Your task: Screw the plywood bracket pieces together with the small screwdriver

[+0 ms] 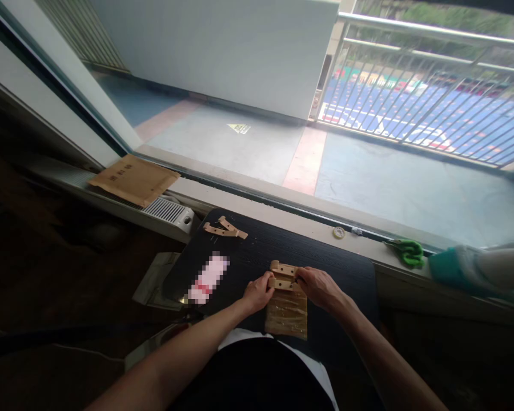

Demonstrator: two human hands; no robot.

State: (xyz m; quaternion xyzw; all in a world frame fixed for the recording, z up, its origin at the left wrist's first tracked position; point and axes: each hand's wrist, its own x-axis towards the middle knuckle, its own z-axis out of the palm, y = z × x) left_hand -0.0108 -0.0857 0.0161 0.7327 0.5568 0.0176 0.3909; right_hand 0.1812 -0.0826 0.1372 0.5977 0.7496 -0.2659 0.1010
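Observation:
My left hand [257, 292] and my right hand [319, 287] are both closed on a small light wooden piece [281, 283] with holes, held between them over a black table [346, 274]. A second wooden bar [282, 268] lies just behind it. Under the hands rests a clear plastic bag with brownish parts [286, 314]. Two more thin wooden pieces [225, 229] lie crossed at the table's far left corner.
A pink-and-white blurred item [208, 279] lies on the table's left. A cardboard envelope [132, 180] sits on a heater by the window sill. Green scissors [406, 251] and a tape roll [338, 232] rest on the sill. Beyond the glass is a balcony with railing.

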